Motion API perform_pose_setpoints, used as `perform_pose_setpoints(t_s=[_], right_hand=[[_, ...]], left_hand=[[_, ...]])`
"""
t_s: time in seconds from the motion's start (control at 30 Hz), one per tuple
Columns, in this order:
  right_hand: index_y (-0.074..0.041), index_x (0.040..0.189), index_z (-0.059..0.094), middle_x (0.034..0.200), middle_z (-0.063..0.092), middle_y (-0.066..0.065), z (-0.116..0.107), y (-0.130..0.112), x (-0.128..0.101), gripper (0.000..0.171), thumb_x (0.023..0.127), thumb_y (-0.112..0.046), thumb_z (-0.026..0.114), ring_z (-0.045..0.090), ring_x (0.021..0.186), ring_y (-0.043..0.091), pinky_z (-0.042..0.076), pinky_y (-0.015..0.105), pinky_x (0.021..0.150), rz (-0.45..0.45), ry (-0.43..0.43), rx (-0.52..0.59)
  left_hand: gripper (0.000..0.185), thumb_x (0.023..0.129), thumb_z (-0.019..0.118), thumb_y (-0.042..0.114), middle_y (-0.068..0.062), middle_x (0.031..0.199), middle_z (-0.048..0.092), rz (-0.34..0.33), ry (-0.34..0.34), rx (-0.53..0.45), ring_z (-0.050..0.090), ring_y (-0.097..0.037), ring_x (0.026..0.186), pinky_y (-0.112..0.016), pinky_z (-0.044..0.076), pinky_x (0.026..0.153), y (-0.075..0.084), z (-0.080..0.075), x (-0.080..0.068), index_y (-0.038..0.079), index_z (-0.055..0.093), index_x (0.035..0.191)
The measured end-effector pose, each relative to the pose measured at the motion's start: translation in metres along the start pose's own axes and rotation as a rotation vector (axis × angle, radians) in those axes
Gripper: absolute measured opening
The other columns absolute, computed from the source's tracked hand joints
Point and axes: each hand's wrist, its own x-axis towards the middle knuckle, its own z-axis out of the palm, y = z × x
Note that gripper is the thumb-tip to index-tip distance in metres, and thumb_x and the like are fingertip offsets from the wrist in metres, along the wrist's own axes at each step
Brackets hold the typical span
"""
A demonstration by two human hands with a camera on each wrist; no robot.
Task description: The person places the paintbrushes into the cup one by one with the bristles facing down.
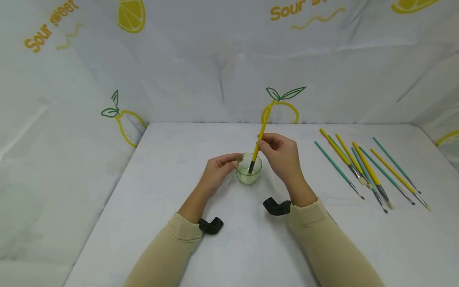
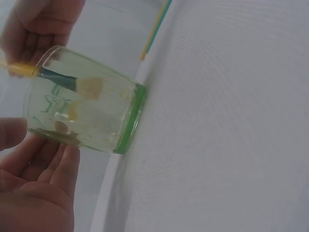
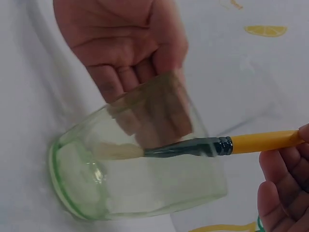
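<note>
A small green-tinted glass cup (image 1: pixel 248 175) stands on the white table (image 1: pixel 172 191) with a little liquid in it. My left hand (image 1: pixel 234 164) holds the cup from its left side, thumb at the rim and fingers against the wall. In the left wrist view the cup (image 2: pixel 82 111) sits between the thumb and fingers of that hand (image 2: pixel 38 183). My right hand (image 1: pixel 263 145) pinches a yellow-handled paintbrush (image 1: pixel 260 133) that leans into the cup. Its dark ferrule and pale bristles (image 3: pixel 118 151) are inside the glass (image 3: pixel 145 193). The right hand's fingers (image 3: pixel 285 188) grip the handle (image 3: pixel 258 142).
Several yellow and teal paintbrushes (image 1: pixel 369 169) lie spread out on the table at the right. Black wrist mounts (image 1: pixel 211 225) (image 1: pixel 277 206) sit at both beige cuffs. White cloth walls printed with lemons enclose the table on three sides.
</note>
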Motion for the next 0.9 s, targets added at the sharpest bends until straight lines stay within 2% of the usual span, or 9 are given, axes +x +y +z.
perform_pose_setpoints(t_s=[0.23,0.47,0.6,0.9], right_hand=[[-0.006,0.110,0.073,0.094,0.072,0.008,0.008,0.017,0.002,0.025,0.096,-0.024,0.064,0.061,0.085,0.017,0.052,0.026,0.070,0.043,-0.069,-0.087],[-0.004,0.118,0.070,0.104,0.072,0.012,0.011,0.028,0.006,0.030,0.098,-0.026,0.062,0.062,0.096,0.016,0.050,0.022,0.075,0.097,-0.100,-0.017],[-0.005,0.120,0.069,0.105,0.071,0.011,0.015,0.032,0.007,0.032,0.097,-0.026,0.063,0.062,0.095,0.015,0.050,0.020,0.073,0.124,-0.117,0.003],[-0.005,0.121,0.069,0.105,0.072,0.012,0.020,0.035,0.005,0.032,0.096,-0.025,0.066,0.062,0.095,0.019,0.051,0.032,0.081,0.112,-0.147,-0.024]], left_hand=[[0.032,0.098,0.059,0.009,-0.015,0.129,0.065,0.010,-0.002,-0.005,0.059,-0.021,0.125,-0.031,0.047,0.106,-0.001,0.002,0.001,-0.001,0.063,0.127],[0.031,0.098,0.058,0.009,-0.015,0.128,0.066,0.017,0.003,0.005,0.059,-0.021,0.125,-0.030,0.046,0.107,-0.001,0.002,0.001,-0.001,0.064,0.127],[0.031,0.098,0.058,0.010,-0.014,0.128,0.066,0.009,0.006,0.008,0.059,-0.020,0.125,-0.031,0.046,0.107,0.000,0.000,0.000,0.000,0.064,0.127],[0.032,0.098,0.058,0.011,-0.015,0.128,0.066,0.005,0.005,0.012,0.059,-0.020,0.124,-0.032,0.046,0.107,0.000,0.000,-0.001,0.000,0.064,0.128]])
